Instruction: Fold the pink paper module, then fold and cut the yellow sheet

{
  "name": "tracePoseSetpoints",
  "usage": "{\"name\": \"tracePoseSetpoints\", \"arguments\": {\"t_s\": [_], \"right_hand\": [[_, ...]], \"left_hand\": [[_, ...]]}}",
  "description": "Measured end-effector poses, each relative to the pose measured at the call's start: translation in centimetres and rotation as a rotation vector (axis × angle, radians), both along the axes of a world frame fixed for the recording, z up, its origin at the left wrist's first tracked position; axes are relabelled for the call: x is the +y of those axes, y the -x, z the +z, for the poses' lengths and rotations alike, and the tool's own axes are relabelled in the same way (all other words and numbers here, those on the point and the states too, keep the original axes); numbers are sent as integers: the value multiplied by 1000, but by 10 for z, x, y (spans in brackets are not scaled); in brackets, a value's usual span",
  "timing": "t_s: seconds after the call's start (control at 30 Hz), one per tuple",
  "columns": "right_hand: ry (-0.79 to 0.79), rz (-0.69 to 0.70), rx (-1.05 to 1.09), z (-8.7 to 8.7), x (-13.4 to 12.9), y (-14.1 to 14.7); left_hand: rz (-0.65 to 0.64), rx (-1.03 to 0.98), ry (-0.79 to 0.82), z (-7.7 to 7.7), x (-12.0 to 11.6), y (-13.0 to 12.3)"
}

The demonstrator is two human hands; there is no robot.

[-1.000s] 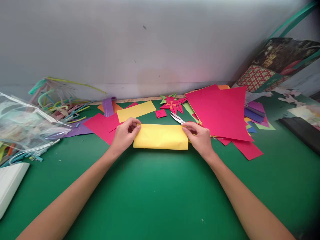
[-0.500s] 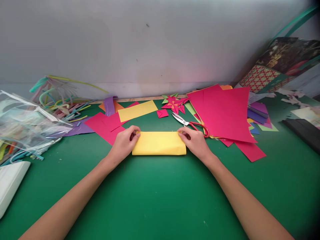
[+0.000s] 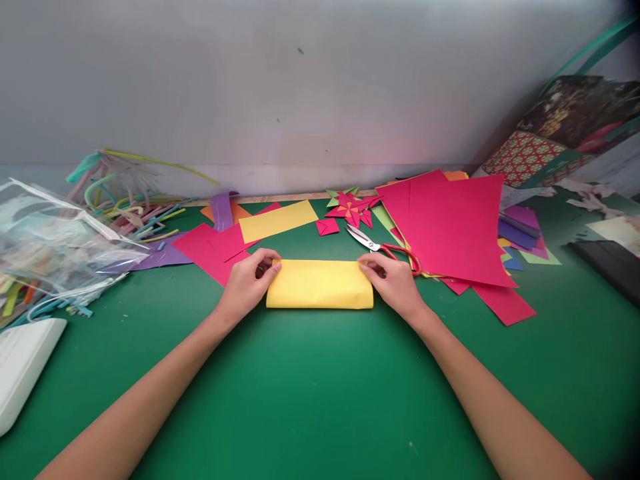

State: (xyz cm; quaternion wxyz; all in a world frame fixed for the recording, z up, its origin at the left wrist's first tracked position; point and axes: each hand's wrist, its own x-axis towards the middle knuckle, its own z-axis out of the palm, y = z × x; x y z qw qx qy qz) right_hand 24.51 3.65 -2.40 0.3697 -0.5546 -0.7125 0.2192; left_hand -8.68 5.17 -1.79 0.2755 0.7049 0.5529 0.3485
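Observation:
A yellow sheet of paper [image 3: 320, 285], folded over with its rounded fold toward me, lies in front of me on the green table [image 3: 310, 393]. My left hand [image 3: 251, 280] pinches its far left corner between thumb and fingers. At the far right corner, my right hand [image 3: 391, 279] grips the same sheet in a matching pinch. Just beyond my right hand rest scissors [image 3: 385, 248] with red handles, blades apart. Behind the sheet are a small folded red paper square [image 3: 327, 227] and a red and green paper star [image 3: 353, 208].
Red paper sheets [image 3: 450, 230] are stacked at the right, near a dark flat object [image 3: 607, 267]. A yellow strip [image 3: 279, 221] lies over red paper [image 3: 207, 250] at the left. Further left are a clear plastic bag [image 3: 65, 233], colourful pipe cleaners [image 3: 145, 217] and a white object [image 3: 30, 367].
The far edge of the folded yellow paper has risen slightly, with both hands still pinching its corners. The whole view has shifted a little.

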Motion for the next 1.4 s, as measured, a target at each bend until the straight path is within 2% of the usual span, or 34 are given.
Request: {"name": "tracePoseSetpoints", "arguments": {"t_s": [0.13, 0.27, 0.9, 1.17, 1.4], "right_hand": [[-27, -42, 123, -1, 1, -2], [-50, -65, 182, -2, 2, -3], [-50, -63, 192, 0, 0, -3], [-20, -41, 322, -2, 0, -4], [-40, -54, 250, 1, -1, -3]], "left_hand": [[34, -189, 5, 1, -1, -1], [37, -263, -15, 3, -4, -4], [73, -233, -32, 2, -9, -7], [59, -275, -20, 0, -10, -7], [68, -229, -40, 2, -10, -6]]}}
